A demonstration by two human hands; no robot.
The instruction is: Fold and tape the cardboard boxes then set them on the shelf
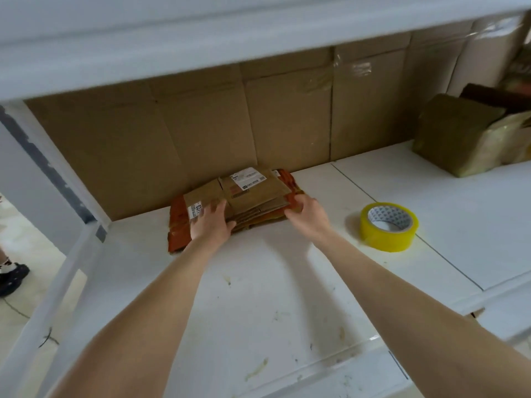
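Both bare arms reached forward onto the white shelf, where a stack of flattened cardboard boxes lay near the back, just in front of the brown cardboard sheets lining the rear. The top pieces of the stack were plain brown with white printed labels, and orange-brown pieces showed beneath them at the left and right edges.

The left hand rested on the near left part of the stack, its fingers laid fairly straight and spread over the top piece; blur hid whether the thumb hooked under the edge. The right hand gripped the stack's right near corner, fingers curled over the edge.

1 roll of yellow tape lay flat on the shelf to the right of the right hand, near it but not touching. Further right, towards the back, stood a brown wrapped package with other bundles beside it. An upper shelf board crossed the top of the view, and a dark shoe showed on the floor at the far left
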